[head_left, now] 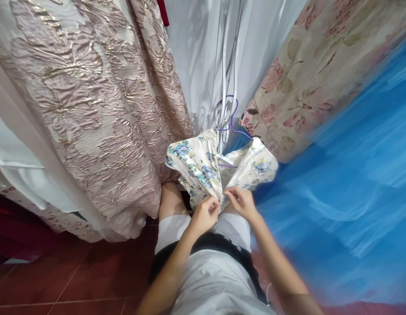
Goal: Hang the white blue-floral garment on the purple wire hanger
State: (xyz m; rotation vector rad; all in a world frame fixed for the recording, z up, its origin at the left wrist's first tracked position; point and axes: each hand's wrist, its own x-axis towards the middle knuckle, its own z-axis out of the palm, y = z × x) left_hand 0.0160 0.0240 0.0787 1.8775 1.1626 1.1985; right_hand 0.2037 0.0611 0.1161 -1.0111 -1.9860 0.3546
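A white garment with blue flowers (206, 168), blouse-like in shape, hangs in front of my legs on a purple wire hanger (235, 117). Its front lies open in a V, and the inside of the back shows between the two edges. My left hand (207, 211) is closed on the left front edge near the bottom of the V. Slightly higher, my right hand (239, 200) pinches the right front edge. The two hands are close together but apart. The lower part of the garment is mostly hidden behind them.
White straps (229, 57) hang down above the hanger. A pink and gold brocade cloth (104, 105) drapes at left, a beige floral cloth (298, 92) at upper right, and bright blue fabric (337, 197) at right. Red floor tiles (81, 280) show at lower left.
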